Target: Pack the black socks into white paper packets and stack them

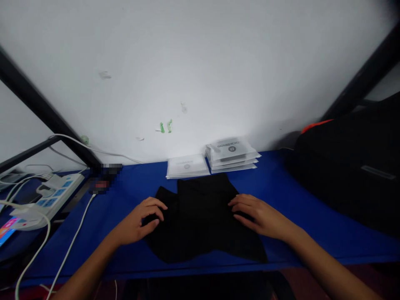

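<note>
Both hands press a partly folded black garment [203, 221] on the blue counter [296, 204]: left hand [142, 223] fingers curled gripping its edge, right hand [258, 214] fingers spread flat; packaged stacks [231, 154] lie beyond the fingertips.

A garment [203, 216] is lying mid-table [312, 208], packets [233, 154] sitting at its twelve o'clock, a power strip [50, 196] at nine.
</note>
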Demonstrator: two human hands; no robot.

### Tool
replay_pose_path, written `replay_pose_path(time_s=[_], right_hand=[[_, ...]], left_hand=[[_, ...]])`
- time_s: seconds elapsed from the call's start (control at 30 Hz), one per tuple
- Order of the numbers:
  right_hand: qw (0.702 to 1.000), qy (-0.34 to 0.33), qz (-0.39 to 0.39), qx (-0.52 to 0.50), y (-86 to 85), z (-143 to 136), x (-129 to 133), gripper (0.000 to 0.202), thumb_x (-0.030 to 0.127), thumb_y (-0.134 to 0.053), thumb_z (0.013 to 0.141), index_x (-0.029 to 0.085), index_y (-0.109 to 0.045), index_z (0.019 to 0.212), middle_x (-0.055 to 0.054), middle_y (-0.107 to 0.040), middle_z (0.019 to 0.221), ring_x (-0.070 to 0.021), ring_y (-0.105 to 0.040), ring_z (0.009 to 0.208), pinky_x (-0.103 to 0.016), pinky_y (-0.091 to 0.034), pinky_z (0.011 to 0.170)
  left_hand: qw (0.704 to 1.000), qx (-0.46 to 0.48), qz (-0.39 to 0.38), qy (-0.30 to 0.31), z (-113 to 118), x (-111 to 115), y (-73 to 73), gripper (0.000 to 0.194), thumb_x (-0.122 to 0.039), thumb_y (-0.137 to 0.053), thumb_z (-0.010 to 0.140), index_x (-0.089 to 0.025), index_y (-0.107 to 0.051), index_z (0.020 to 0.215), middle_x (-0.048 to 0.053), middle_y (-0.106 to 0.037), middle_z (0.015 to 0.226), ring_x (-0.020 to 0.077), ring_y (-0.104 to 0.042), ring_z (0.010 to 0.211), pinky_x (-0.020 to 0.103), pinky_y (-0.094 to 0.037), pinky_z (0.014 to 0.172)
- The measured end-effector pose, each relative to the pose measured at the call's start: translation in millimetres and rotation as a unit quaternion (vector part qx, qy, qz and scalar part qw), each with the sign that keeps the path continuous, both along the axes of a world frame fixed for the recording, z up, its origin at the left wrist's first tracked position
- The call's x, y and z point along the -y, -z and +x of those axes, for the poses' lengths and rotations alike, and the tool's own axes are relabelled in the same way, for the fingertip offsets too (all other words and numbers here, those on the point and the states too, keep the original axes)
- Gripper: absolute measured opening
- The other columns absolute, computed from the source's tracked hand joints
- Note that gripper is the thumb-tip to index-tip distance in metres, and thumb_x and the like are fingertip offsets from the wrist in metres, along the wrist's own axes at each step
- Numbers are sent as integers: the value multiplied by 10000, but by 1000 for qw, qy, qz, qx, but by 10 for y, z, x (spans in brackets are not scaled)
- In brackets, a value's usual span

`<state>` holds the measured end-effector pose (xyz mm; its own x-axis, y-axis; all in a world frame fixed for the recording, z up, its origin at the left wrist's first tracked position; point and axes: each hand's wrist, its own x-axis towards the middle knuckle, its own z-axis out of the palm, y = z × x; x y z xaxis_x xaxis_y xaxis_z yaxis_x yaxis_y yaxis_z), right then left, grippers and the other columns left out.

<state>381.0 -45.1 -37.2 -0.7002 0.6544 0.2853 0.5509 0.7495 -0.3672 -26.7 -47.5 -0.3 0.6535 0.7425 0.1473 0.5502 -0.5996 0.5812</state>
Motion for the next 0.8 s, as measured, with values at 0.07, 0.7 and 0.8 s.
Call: replay_pose_path(time_s=[0.07,0.7,0.8], right_hand=[[1000,0,1,3,23,3,-1,137,223,-501,957,195,-618,1023,-100,-653,1115,-229,-600,1091,-414,-500,952],[1000,1,13,1,83,14,59,301,209,-497,956,237,-606,1236,-89,-560,1386,-247,-483,1318,-455,-448,1076],[1000,-14,4,6,83,-42,74,345,200,-483,962,245,-585,1289,-81,-543,1411,-243,-473,1330,-449,-443,1084]], left_hand=[[998,-14,0,-54,-32,33,91,126,-308,-535,927,-227,-622,886,57,-613,1138,225,-557,1077,411,-448,961],[902,200,-121,-362,-174,-405,60,459,-437,-751,640,-219,-465,924,-47,-595,678,173,-585,626,274,-440,606],[873,288,-41,-391,57,-541,71,485,-397,-744,647,-219,-473,1009,-24,-620,738,191,-619,689,321,-480,684]])
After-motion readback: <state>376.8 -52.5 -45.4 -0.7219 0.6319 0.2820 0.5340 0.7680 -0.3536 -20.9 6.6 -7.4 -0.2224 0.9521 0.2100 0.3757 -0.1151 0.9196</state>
